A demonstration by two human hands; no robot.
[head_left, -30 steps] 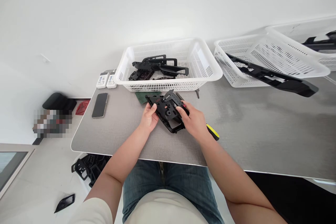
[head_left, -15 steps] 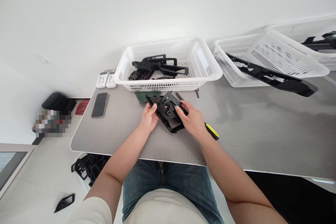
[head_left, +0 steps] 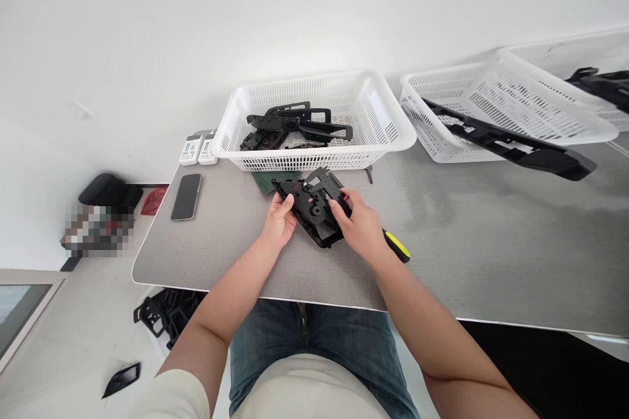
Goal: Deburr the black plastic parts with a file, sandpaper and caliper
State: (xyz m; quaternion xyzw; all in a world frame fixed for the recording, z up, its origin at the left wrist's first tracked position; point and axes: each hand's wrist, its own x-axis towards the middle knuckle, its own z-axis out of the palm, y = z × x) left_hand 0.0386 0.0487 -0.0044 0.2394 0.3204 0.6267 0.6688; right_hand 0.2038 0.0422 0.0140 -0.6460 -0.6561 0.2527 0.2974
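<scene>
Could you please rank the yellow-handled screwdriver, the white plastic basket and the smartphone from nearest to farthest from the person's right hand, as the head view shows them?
From the right hand:
1. Yellow-handled screwdriver, on the table just right of the hand.
2. White plastic basket, on the table ahead of the hand.
3. Smartphone, far left on the table.

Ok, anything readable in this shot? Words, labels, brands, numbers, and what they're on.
No legible text anywhere.
Two white boxes beside the white plastic basket: small print, too small to read.
Black plastic frame between the left hand and right hand: small red marks, cannot tell if text.
Phone, yellow-and-black screwdriver handle: no text visible.
Pixelated patch on the floor: unreadable.
</scene>
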